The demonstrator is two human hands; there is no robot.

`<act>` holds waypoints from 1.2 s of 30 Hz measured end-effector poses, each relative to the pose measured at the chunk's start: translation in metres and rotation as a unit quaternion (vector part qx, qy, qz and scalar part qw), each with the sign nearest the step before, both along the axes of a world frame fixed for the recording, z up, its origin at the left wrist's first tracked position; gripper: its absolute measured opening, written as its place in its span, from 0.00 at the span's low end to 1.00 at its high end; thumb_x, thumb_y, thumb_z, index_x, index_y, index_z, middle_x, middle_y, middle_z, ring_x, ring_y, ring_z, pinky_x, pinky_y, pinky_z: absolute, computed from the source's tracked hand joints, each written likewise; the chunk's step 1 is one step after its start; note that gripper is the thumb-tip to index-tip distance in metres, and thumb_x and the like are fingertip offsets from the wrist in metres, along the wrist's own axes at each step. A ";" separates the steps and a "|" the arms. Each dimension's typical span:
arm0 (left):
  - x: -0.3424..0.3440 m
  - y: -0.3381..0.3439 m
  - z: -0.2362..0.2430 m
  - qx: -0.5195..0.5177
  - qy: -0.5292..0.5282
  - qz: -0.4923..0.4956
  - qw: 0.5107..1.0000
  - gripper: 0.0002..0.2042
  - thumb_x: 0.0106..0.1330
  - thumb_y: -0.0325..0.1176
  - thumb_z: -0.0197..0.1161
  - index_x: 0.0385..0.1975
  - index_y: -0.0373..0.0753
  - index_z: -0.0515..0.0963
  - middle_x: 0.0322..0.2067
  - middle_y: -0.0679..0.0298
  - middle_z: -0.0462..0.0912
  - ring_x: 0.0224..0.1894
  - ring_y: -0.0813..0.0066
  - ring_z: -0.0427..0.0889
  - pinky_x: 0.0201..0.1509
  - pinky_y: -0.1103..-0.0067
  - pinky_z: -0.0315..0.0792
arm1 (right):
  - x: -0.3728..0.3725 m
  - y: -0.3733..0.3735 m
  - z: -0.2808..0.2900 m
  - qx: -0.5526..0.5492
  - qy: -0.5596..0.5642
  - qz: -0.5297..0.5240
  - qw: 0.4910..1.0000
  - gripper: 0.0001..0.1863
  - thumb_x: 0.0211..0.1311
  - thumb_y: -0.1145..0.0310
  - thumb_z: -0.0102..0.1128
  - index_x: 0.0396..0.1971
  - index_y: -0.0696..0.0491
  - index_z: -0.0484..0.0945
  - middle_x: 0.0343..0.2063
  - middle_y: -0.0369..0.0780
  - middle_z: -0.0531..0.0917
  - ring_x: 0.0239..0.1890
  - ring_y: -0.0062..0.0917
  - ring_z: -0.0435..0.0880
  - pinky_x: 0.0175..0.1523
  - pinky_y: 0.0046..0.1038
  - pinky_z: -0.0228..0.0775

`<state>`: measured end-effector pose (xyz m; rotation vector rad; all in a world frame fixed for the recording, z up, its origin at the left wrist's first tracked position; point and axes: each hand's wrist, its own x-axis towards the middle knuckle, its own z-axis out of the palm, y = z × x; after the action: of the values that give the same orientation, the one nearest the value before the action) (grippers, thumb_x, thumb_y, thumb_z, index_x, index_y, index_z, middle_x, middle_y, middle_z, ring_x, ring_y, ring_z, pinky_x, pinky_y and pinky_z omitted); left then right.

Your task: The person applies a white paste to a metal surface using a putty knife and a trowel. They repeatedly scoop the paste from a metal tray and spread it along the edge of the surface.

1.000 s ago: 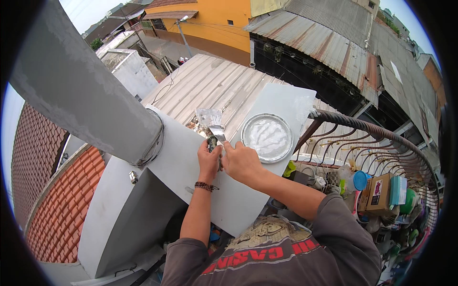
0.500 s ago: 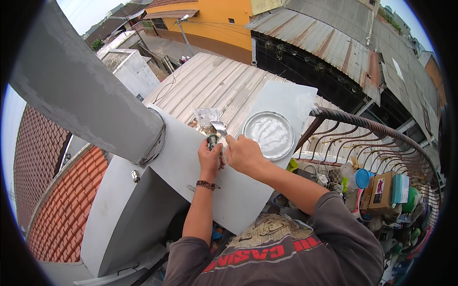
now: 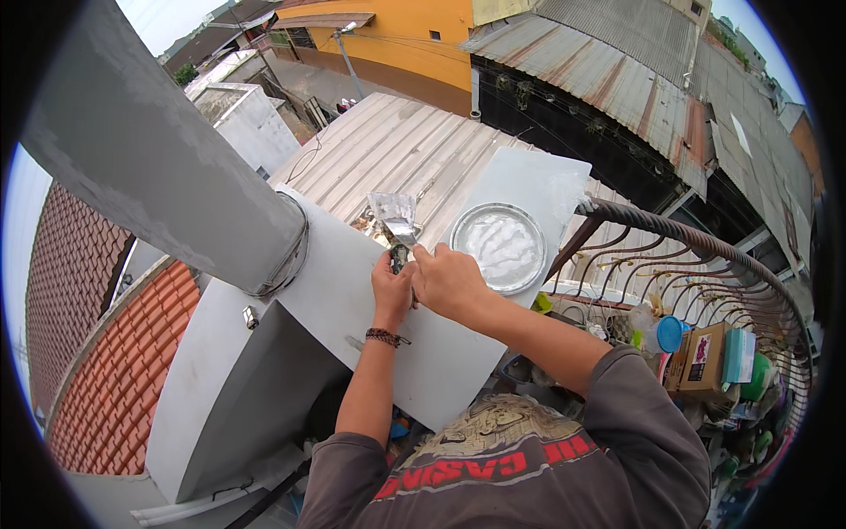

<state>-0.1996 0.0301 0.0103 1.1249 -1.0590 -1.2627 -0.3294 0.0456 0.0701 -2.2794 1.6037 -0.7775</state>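
Left hand (image 3: 392, 289) wrapped round a wide putty knife (image 3: 393, 208), long axis running away, blade beyond the far edge of the ledge (image 3: 436, 363); right hand (image 3: 448, 280), close alongside, pinches a narrower scraper (image 3: 406, 235) slanting leftward over the blade's base.

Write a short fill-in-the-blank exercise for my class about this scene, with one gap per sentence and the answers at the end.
1. Between them, the left hand and the right hand hold ____ scrapers.
2. Of the person's left and right wrists, the dark bracelet is on the ____ one.
3. The round lid lies to the ____ of the scrapers, as the person sees it.
4. The thick column is coloured ____.

Missing words: two; left; right; grey.
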 end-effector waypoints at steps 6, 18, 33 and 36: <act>0.000 0.001 0.001 0.082 -0.029 -0.016 0.996 0.08 0.66 0.30 0.61 0.36 0.34 0.71 0.19 0.65 0.75 0.10 0.80 0.70 0.07 0.81 0.62 | 0.002 -0.012 -0.001 -0.046 -0.030 -0.014 0.998 0.22 0.57 0.62 0.56 0.47 0.62 0.78 0.26 0.55 0.79 0.26 0.48 0.83 0.31 0.43 0.76; -0.004 0.006 0.005 -0.023 -0.020 -0.015 0.999 0.07 0.63 0.25 0.59 0.37 0.32 0.71 0.17 0.65 0.75 0.08 0.79 0.69 0.07 0.81 0.61 | 0.000 0.001 0.020 0.063 0.071 -0.021 0.995 0.21 0.61 0.64 0.54 0.50 0.62 0.77 0.27 0.56 0.79 0.28 0.47 0.83 0.31 0.43 0.76; -0.002 0.005 0.009 0.049 -0.031 -0.020 0.998 0.08 0.62 0.27 0.61 0.35 0.34 0.69 0.16 0.67 0.71 0.08 0.79 0.69 0.07 0.80 0.61 | -0.013 -0.012 -0.027 0.007 -0.007 -0.065 0.998 0.20 0.58 0.64 0.55 0.46 0.62 0.78 0.25 0.55 0.79 0.27 0.48 0.82 0.34 0.44 0.76; -0.003 0.009 0.005 0.055 -0.034 -0.017 0.998 0.07 0.63 0.28 0.62 0.34 0.35 0.70 0.16 0.68 0.71 0.08 0.80 0.68 0.07 0.80 0.60 | -0.014 -0.031 -0.030 -0.001 -0.015 -0.072 0.997 0.16 0.58 0.66 0.54 0.42 0.59 0.80 0.24 0.53 0.81 0.27 0.48 0.83 0.35 0.44 0.76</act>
<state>-0.2023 0.0389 0.0155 1.2456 -1.0736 -1.3320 -0.3436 0.0144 0.0404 -2.1619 1.7701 -0.8435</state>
